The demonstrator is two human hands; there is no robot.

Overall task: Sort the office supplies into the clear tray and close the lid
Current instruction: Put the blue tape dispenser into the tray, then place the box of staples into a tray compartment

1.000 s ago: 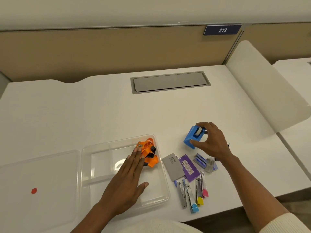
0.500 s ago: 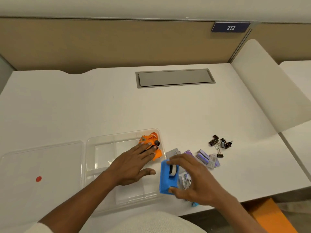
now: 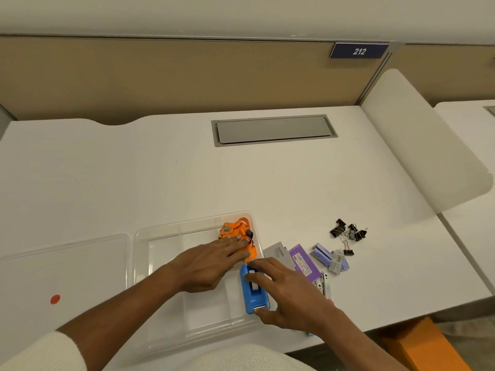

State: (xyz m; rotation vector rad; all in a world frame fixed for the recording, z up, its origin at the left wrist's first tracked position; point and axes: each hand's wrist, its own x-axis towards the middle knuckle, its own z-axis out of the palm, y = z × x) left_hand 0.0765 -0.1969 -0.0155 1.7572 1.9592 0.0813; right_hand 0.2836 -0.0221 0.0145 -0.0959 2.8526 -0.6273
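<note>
The clear tray [image 3: 166, 231] sits near the desk's front edge, its lid [image 3: 67, 263] lying open to the left. An orange lanyard [image 3: 235, 230] is bunched in the tray's far right corner. My left hand [image 3: 211, 263] rests flat inside the tray with its fingertips on the lanyard. My right hand [image 3: 289, 295] grips a blue tape dispenser [image 3: 253, 293] at the tray's right side, low over its near right part. Black binder clips [image 3: 348, 232], staple boxes [image 3: 330, 258], a grey card [image 3: 276, 253] and a purple card [image 3: 305, 261] lie on the desk to the right.
Staplers or staple removers [image 3: 324, 283] lie partly hidden behind my right hand. A grey cable hatch [image 3: 273, 129] sits at the desk's back. A white curved divider [image 3: 423, 145] stands at the right. An orange box [image 3: 417, 344] is below the desk edge.
My right hand carried the blue tape dispenser from the desk's right side leftward and down to the tray's right edge. My left hand stayed on the orange lanyard.
</note>
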